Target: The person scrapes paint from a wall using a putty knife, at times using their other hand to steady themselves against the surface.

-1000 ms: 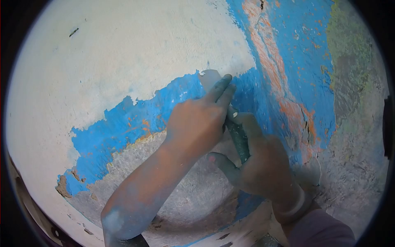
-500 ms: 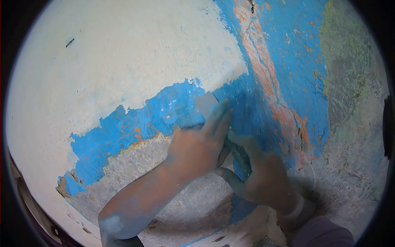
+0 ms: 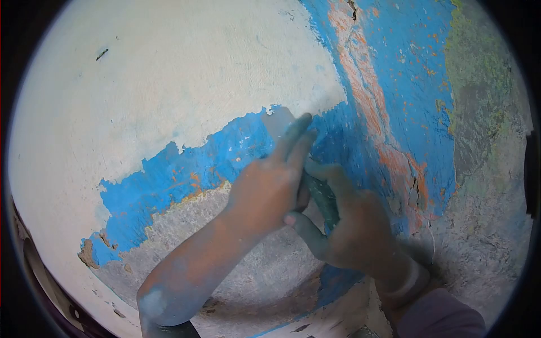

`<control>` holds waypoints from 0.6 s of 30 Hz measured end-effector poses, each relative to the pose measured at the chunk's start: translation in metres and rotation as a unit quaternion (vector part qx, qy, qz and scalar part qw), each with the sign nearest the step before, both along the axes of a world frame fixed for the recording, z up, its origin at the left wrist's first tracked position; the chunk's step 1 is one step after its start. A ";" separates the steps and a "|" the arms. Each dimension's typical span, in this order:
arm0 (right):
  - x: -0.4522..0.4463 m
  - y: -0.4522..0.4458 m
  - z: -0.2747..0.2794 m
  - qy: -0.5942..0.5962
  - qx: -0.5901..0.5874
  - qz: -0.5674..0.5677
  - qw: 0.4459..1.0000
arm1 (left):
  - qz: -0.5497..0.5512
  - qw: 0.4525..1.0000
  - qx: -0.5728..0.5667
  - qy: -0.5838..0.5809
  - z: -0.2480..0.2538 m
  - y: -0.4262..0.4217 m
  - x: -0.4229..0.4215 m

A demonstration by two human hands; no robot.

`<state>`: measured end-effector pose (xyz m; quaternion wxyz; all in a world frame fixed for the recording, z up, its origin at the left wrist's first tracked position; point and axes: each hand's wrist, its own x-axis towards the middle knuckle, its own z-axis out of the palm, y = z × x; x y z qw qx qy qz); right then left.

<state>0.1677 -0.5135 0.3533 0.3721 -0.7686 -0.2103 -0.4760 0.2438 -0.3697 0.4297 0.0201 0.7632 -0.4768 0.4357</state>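
A flat-bladed scraper lies against the wall at the border of white coating and blue paint, its grey blade partly hidden by fingers. Its dark green handle slants down to the right. My right hand is wrapped round that handle, with the thumb along its left side. On the scraper's blade end my left hand presses two stretched fingers, while its other fingers curl near the handle's top. Blue paint shows in a ragged band left of the blade. Pale dust covers both hands.
White coating fills the upper left of the wall. To the right runs a cracked pinkish strip beside more blue paint. Bare grey plaster shows below, and rough grey-green wall at the far right.
Both hands and the scraper have moved upward along the wall, bringing the blade to the lower edge of the white coating. The view has shifted slightly.
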 end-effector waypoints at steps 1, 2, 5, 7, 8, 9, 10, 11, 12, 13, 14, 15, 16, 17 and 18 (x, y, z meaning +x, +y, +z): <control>-0.001 0.003 0.006 0.021 0.011 -0.003 1.000 | 0.000 1.000 -0.001 0.000 0.000 0.000 -0.001; -0.003 0.001 0.005 0.020 0.009 -0.003 1.000 | 0.002 1.000 0.001 0.000 0.001 0.001 -0.002; -0.010 -0.009 -0.013 -0.016 -0.005 0.009 1.000 | 0.018 0.998 0.057 0.006 -0.009 0.002 -0.009; -0.015 -0.015 -0.028 -0.002 -0.011 0.045 0.999 | 0.033 0.993 0.108 0.014 -0.015 -0.001 -0.010; -0.011 -0.014 -0.026 -0.003 -0.011 0.046 0.999 | 0.038 0.994 0.098 0.016 -0.016 -0.004 -0.010; -0.007 -0.011 -0.022 -0.024 -0.004 0.032 0.999 | 0.044 0.995 0.089 0.022 -0.017 -0.005 -0.011; -0.003 -0.008 -0.018 -0.046 0.004 0.019 0.999 | 0.045 0.994 0.092 0.025 -0.014 -0.005 -0.007; -0.001 -0.005 -0.013 -0.043 0.006 0.020 0.999 | 0.010 0.999 0.046 0.015 -0.009 -0.005 0.000; 0.002 -0.002 -0.008 -0.048 0.011 0.016 0.999 | -0.026 1.000 -0.003 0.005 -0.006 -0.006 0.004; 0.003 -0.001 -0.005 -0.054 0.015 0.011 0.998 | -0.026 1.000 -0.003 0.004 -0.007 -0.005 0.004; 0.002 -0.001 -0.007 -0.056 0.014 0.009 0.998 | -0.022 1.000 -0.002 0.005 -0.009 -0.005 0.003; 0.000 -0.001 -0.013 -0.033 0.025 0.011 0.999 | -0.018 1.000 -0.001 0.006 -0.011 -0.004 0.002; -0.001 -0.002 -0.019 -0.010 0.036 0.014 0.999 | -0.018 1.000 -0.001 0.004 -0.017 -0.003 0.001; -0.002 -0.004 -0.024 -0.012 0.035 0.015 0.999 | -0.015 0.999 0.029 -0.040 -0.024 -0.004 0.000; -0.003 -0.006 -0.030 -0.025 0.033 0.018 0.999 | -0.012 0.995 0.059 -0.083 -0.029 -0.003 0.000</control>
